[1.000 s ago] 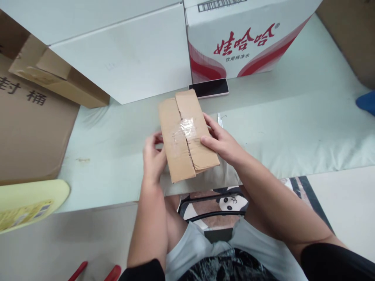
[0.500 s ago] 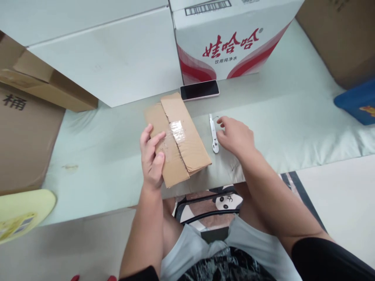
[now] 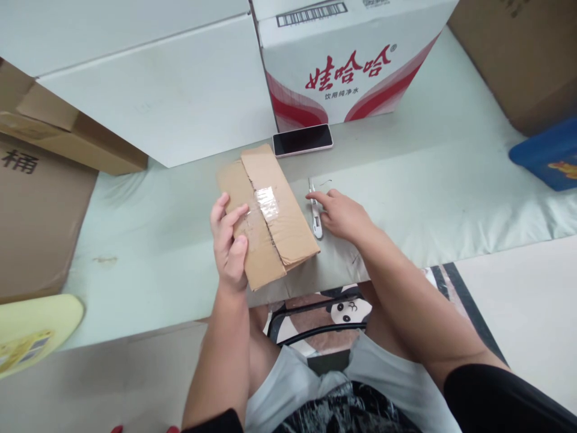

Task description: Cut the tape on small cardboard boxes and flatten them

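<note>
A small brown cardboard box rests tilted on the cloth-covered table, with clear tape across its seam. My left hand grips its left side, the fingers spread over the edge and upper face. To the right of the box lies a white utility knife with a thin blade end pointing away from me. My right hand is on this knife: the index finger reaches across it and the thumb is against its right side. The curled remaining fingers are partly hidden under the hand.
Behind the box lies a phone, in front of a white-and-red carton and a large white box. Brown cartons stand at the left, near a yellow object. A blue container is at the right.
My right hand has moved left from beside the utility knife onto it, and the knife has shifted slightly left. My left hand keeps its hold on the cardboard box.
</note>
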A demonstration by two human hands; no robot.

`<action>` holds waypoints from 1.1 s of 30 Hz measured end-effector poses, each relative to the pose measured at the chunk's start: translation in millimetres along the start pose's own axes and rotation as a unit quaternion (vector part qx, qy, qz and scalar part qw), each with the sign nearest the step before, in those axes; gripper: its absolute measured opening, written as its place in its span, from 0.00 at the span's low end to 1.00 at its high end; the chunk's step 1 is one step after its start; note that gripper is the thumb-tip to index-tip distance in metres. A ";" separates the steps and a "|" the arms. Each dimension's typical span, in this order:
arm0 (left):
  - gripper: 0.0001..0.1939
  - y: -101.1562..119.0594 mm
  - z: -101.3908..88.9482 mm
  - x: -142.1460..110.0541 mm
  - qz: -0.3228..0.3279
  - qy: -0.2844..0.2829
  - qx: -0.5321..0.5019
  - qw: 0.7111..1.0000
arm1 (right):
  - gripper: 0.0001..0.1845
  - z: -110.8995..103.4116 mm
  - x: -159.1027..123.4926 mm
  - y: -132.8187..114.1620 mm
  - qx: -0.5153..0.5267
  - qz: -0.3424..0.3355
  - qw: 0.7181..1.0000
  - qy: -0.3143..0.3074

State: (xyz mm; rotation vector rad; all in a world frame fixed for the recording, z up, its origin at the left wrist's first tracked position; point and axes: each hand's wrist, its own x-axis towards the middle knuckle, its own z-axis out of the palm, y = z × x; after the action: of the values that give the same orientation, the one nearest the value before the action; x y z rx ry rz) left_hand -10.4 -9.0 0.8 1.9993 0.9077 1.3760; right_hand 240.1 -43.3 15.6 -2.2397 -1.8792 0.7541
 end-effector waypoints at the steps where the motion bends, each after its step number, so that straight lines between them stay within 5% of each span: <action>1: 0.21 0.5 0.2 0.1 -0.001 0.000 0.002 1.000 | 0.28 1.1 -0.7 -2.7 0.004 0.007 1.000 -0.001; 8: 0.21 3.4 1.9 -0.7 -0.005 0.004 -0.003 1.000 | 0.36 8.7 -0.4 -16.6 0.023 -0.007 1.000 0.001; 15: 0.21 2.6 1.5 -1.9 -0.009 -0.002 -0.006 1.000 | 0.35 10.5 7.3 -14.2 0.153 -0.018 0.985 0.079; 26: 0.21 3.3 1.8 -2.6 -0.017 0.002 0.006 1.000 | 0.27 9.9 6.7 -16.4 0.172 -0.041 0.977 0.122; 33: 0.21 5.1 1.8 -3.1 -0.018 -0.002 0.017 1.000 | 0.26 10.5 6.7 -18.0 0.202 -0.042 0.975 0.085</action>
State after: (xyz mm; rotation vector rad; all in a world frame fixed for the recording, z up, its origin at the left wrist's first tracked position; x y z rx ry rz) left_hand -8.4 -14.7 2.1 2.0014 0.9660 1.3445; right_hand 220.1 -35.3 11.8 -1.8959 -1.5636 0.8150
